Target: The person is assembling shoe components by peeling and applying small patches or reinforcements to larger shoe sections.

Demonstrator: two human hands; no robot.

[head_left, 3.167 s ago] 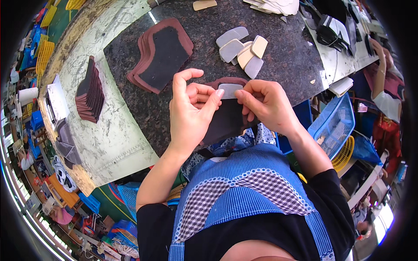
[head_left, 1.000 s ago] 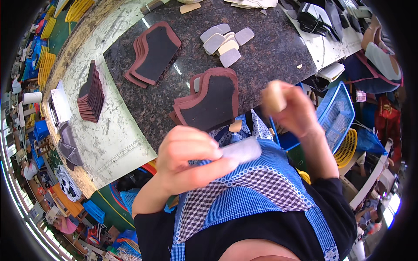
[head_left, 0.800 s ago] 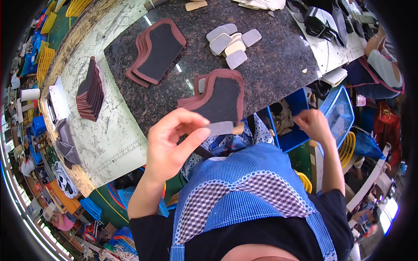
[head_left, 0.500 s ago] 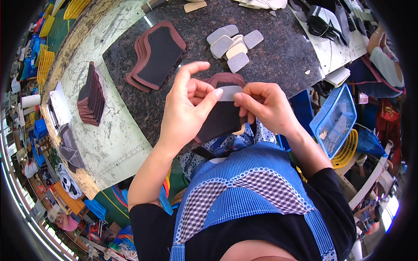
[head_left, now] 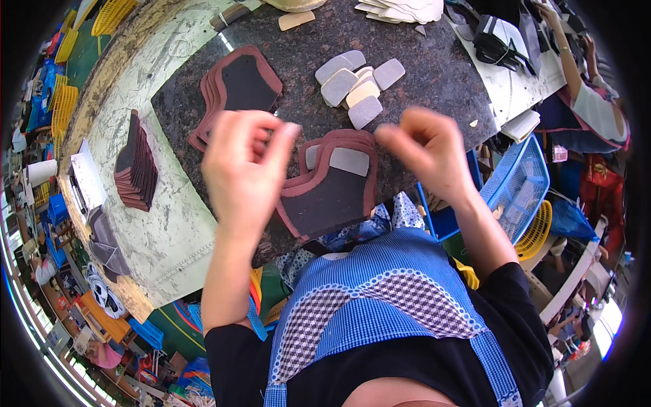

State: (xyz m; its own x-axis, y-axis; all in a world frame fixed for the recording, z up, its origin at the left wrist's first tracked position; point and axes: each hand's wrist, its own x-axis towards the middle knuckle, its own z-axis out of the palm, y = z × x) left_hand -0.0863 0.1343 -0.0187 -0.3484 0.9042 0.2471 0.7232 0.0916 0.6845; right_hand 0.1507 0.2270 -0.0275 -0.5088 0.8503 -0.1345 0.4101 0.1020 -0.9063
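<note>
Black shoe-upper-like pieces with maroon edges [head_left: 325, 201] lie in a pile at the table's near edge, between my hands. A grey rounded patch [head_left: 350, 161] lies flat on the top piece, near its far edge. Beside it, part of another grey patch shows on a piece underneath. My left hand [head_left: 245, 159] is raised to the left of this pile, its fingers curled and blurred. On the other side, my right hand [head_left: 430, 150] hovers off the pile, bent fingers smeared by motion. Neither hand touches the patch, and I cannot make out anything held.
Loose grey and beige patches [head_left: 366, 105] lie farther back. Two more stacks, a maroon-edged one [head_left: 249, 78] and a fanned one [head_left: 139, 166], are at left. A brush [head_left: 230, 15] lies behind; a blue basket [head_left: 519, 190] stands right, with another person's arm [head_left: 568, 64] beyond.
Both hands have come off the grey patch and moved apart, left hand leftward, right hand rightward. The patch stays on the black piece, which now lies turned and flatter on the table.
</note>
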